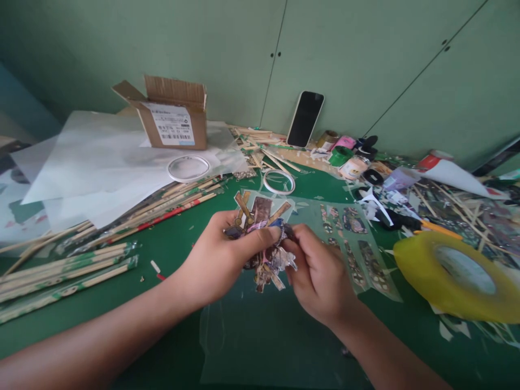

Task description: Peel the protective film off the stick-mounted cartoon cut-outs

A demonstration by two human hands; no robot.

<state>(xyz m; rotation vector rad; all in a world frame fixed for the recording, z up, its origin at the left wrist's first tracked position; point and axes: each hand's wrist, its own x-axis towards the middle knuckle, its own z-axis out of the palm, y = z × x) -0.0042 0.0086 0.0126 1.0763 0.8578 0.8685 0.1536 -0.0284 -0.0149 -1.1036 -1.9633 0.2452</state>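
Note:
A layered paper cut-out figure [264, 244] in brown, purple and silver tones is held above the green table. My left hand [223, 254] grips it from the left, the thumb pressed across its front. At the figure's right edge, the fingers of my right hand [319, 271] are pinched together; what lies between them is too small to tell. Behind my right hand lies a clear sheet with printed patterned pieces [353, 254]. Another clear plastic sheet [268, 341] lies below the hands.
A large yellow tape roll [414, 271] sits at the right. Wrapped wooden chopsticks [69, 271] lie at the left. Farther back are an open cardboard box [199, 127], white sheets [93, 146], two rings [278, 192], a leaning phone [305, 119] and small jars [354, 168].

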